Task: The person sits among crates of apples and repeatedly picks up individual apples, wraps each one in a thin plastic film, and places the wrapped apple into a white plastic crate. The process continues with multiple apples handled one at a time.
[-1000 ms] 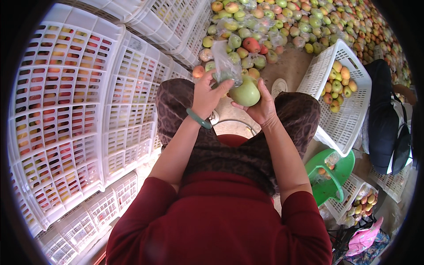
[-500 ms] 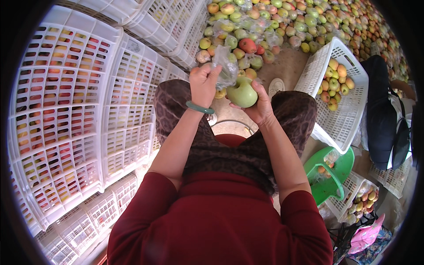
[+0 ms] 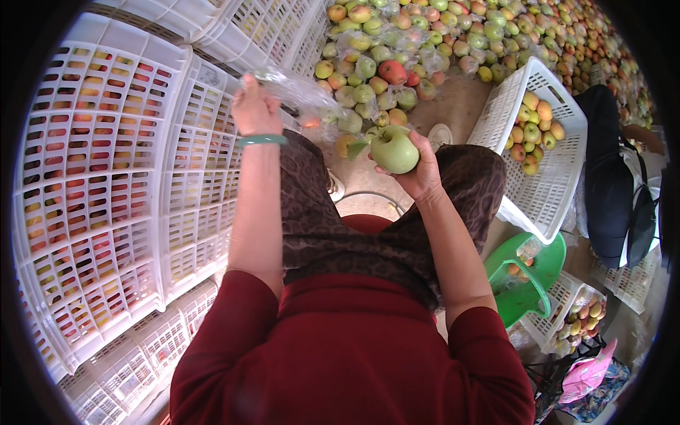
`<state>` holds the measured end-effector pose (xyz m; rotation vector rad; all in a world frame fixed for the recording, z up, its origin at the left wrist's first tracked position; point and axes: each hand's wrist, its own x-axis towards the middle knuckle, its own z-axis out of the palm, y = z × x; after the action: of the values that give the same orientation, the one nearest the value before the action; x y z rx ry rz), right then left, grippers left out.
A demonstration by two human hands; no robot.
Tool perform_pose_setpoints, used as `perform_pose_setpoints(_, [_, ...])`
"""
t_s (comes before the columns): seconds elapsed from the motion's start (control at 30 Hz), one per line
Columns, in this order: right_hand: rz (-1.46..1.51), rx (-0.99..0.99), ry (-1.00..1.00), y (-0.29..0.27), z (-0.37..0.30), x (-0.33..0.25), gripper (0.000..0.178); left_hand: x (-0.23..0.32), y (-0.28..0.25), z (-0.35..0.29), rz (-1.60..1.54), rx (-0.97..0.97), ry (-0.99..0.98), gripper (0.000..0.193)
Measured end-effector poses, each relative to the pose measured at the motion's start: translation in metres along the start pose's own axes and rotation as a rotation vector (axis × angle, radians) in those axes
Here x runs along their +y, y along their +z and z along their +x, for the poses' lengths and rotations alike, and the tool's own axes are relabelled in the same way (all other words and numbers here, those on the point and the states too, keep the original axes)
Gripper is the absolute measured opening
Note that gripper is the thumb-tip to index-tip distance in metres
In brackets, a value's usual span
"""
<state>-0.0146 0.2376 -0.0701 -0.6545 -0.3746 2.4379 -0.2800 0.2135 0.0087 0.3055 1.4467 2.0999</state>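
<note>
My right hand (image 3: 423, 166) is wrapped round a large green apple (image 3: 394, 150) above my knees. A green leaf (image 3: 358, 147) shows at the apple's left side. Away to the left, my left hand (image 3: 256, 106), with a green bangle at the wrist, grips a clear plastic bag (image 3: 301, 91). The bag trails out to the right of that hand, stretched and smeared by motion, and looks empty. Beyond both hands lies a heap of apples (image 3: 382, 53), red, yellow and green, several of them in clear bags.
Stacked white crates (image 3: 161, 177) full of apples wall off the left side. At the right stands a white crate (image 3: 489, 124) with several apples in its far end. Nearer are a green basket (image 3: 552, 265) with a handle, a small white crate (image 3: 545, 322) and a pink cloth item (image 3: 588, 372).
My left hand has swung left, pulling the plastic bag away from the apple. My right hand stays nearly in place with the apple, and the leaf now shows beside it.
</note>
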Motion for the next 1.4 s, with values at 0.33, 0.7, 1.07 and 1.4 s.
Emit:
perform_pose_setpoints(0.33, [0.134,0.086,-0.051,0.012,-0.002,-0.006,0.055,-0.055,-0.009,-0.030,0.586,-0.268,0.175,0.015])
perform_pose_setpoints(0.7, [-0.184,0.151,-0.278,0.020,0.002,0.016,0.042,-0.087,-0.002,-0.111,-0.083,-0.479,-1.014,0.038])
perform_pose_setpoints(1.07, [-1.545,0.037,-0.635,0.035,-0.021,-0.034,0.063,-0.075,0.037,-0.111,0.136,-0.576,-0.751,0.043])
perform_pose_setpoints(1.4, [-1.293,0.481,-0.772,-0.003,-0.042,-0.159,0.072,-0.105,0.141,-0.088,0.368,-0.744,-0.563,0.038])
